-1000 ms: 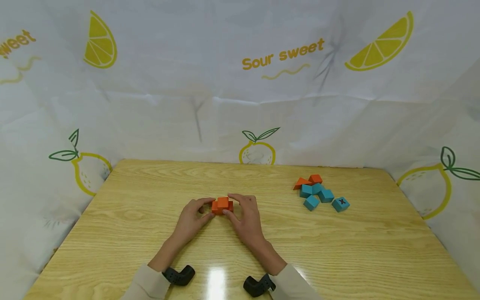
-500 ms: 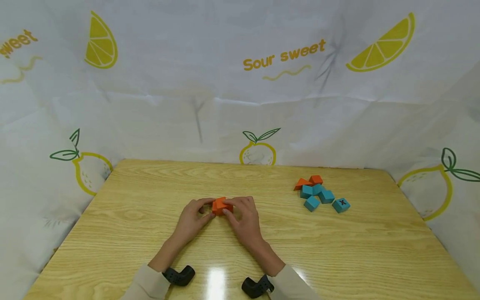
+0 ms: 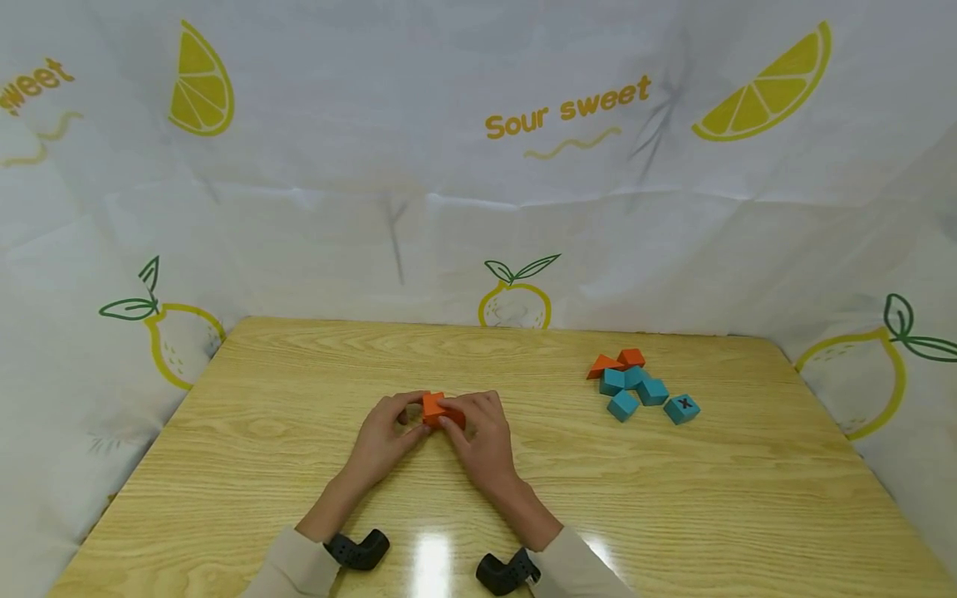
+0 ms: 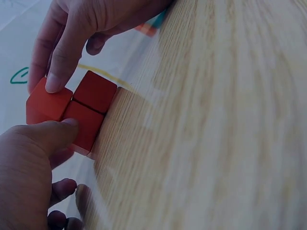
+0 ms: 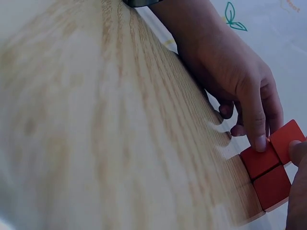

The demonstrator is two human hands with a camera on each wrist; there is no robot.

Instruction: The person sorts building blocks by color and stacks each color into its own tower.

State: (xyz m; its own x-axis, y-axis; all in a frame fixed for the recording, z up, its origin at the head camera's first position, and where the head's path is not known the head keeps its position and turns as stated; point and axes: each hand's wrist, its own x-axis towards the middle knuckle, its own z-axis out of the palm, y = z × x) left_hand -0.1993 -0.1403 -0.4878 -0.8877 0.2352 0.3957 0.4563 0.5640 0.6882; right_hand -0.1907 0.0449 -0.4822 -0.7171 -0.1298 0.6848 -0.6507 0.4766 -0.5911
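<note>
Two orange-red cubes stand side by side on the table: a left cube [image 5: 259, 160] and a right cube [image 5: 272, 188]. A third orange cube [image 3: 433, 402] sits on top, over the left one. My left hand [image 3: 379, 440] holds the left lower cube, its thumb against the near face. With thumb and fingers my right hand [image 3: 482, 436] pinches the top cube [image 4: 43, 108]. In the head view the right fingers cover much of the lower cubes; in both wrist views a seam shows between them.
To the back right lie several blue cubes [image 3: 622, 405], one bearing a dark X [image 3: 682, 408]. Beside them are an orange triangular block [image 3: 603, 365] and another orange block [image 3: 631, 357]. A white lemon-print cloth [image 3: 359, 249] hangs behind the wooden table [image 3: 673, 498].
My right hand has shifted slightly left with the top cube, which turned askew and now sits straight over the left lower cube instead of across the middle. My left hand stays in place.
</note>
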